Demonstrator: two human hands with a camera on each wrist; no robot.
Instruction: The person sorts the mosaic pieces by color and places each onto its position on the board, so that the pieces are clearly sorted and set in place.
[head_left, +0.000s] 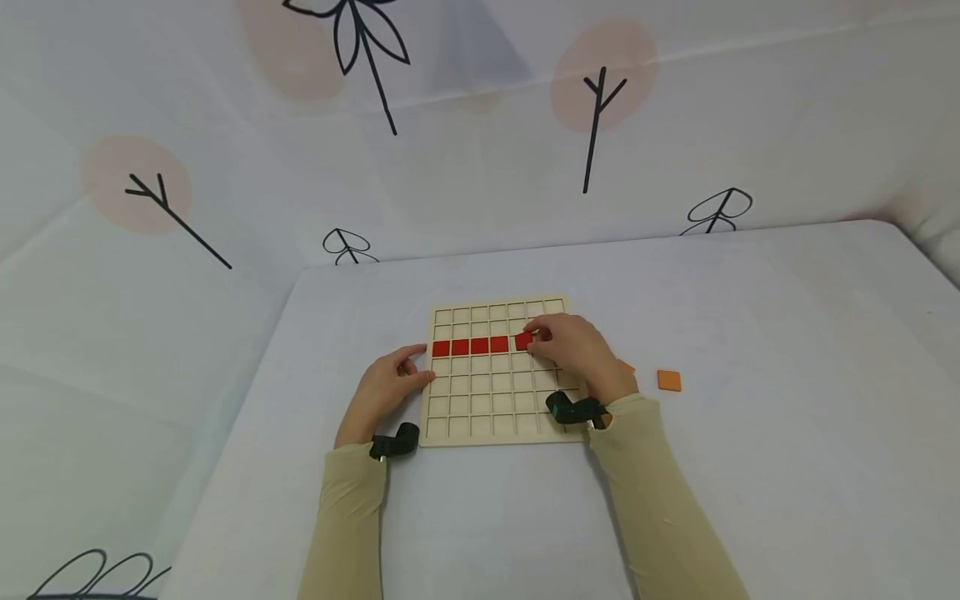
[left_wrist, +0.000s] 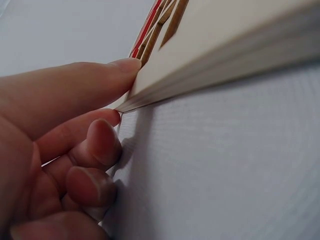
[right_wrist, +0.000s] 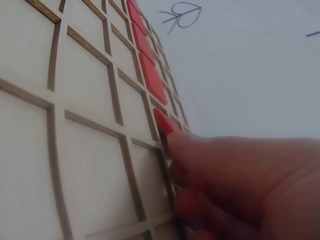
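A pale wooden grid board point(head_left: 480, 442) lies on the white cloth-covered table point(head_left: 480, 525). The right hand point(head_left: 573, 343) pinches one red square tile point(head_left: 523, 341), tilted, at the cell following four seated red square tiles point(head_left: 480, 346). The left hand point(head_left: 386, 383) grips the board's left edge, thumb on top. One orange square tile point(head_left: 669, 380) lies whole; another orange piece point(head_left: 627, 367) is partly hidden by the right wrist. A black wrist camera point(head_left: 573, 410) covers lower-right cells.

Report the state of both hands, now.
Left hand: open, touching the left edge of the wooden grid board.
Right hand: closed, pinching a red square tile.
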